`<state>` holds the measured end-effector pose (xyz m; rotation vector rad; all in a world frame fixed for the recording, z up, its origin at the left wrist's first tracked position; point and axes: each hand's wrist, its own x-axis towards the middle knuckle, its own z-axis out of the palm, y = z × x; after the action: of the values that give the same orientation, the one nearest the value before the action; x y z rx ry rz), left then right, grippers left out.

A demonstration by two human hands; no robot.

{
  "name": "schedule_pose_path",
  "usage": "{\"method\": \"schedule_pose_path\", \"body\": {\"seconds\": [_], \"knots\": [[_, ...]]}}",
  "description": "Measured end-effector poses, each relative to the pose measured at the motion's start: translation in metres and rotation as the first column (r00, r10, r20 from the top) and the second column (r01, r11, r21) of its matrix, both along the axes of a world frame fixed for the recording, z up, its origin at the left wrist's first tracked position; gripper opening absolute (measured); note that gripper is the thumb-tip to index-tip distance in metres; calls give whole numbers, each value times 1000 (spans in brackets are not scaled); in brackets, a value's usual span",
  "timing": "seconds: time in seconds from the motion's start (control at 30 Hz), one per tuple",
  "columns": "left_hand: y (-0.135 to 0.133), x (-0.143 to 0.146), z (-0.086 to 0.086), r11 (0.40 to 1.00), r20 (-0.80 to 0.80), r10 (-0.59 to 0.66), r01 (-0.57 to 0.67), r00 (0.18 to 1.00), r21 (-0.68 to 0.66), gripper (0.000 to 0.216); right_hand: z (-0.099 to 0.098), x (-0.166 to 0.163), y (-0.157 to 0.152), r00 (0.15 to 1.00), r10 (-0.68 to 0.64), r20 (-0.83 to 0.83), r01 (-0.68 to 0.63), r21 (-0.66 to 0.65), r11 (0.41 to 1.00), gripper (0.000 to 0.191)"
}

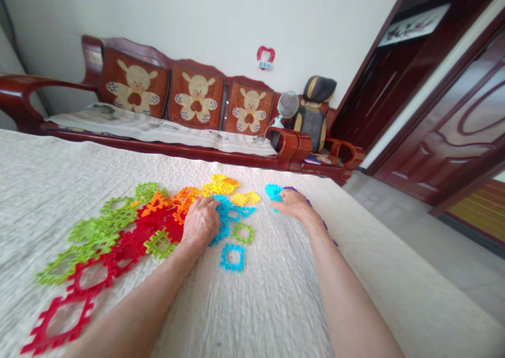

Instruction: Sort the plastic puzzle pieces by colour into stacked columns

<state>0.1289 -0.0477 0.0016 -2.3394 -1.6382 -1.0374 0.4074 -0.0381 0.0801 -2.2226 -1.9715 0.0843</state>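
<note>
My left hand (202, 220) is over the pile of plastic interlocking pieces, its fingers curled at the edge of the blue pieces (224, 210); what they grip is hidden. To the right, my right hand (292, 204) is closed by thumb and fingers on a blue interlocking piece (273, 191). Purple pieces (309, 202) show partly behind that hand and wrist. Between the hands lie a green square piece (243, 233) and a blue square piece (232, 257). Yellow pieces (245, 198) sit just beyond my left hand.
Red pieces (92, 275), green pieces (94, 230) and orange pieces (155, 204) spread left across the cloth-covered table (252, 316). Behind its far edge stands a wooden sofa (260, 160) with bear cushions (198, 97). A small fan (288, 104) and a massage seat (311, 121) are at the right.
</note>
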Motion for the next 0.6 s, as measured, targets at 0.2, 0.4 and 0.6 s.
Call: {"method": "schedule_pose_path", "body": {"seconds": [0.2,0.4,0.6], "knots": [[1,0,-1,1000,-12,-4,4,1000,13,38,-30,10,18,981,-173,-90,194,350,916,49],[2,0,-1,1000,-5,-1,1,1000,31,37,-55,15,27,974,-175,-141,217,382,899,49],[1,0,0,1000,0,-10,10,1000,30,38,-58,15,28,967,-190,-167,241,375,895,51]]}}
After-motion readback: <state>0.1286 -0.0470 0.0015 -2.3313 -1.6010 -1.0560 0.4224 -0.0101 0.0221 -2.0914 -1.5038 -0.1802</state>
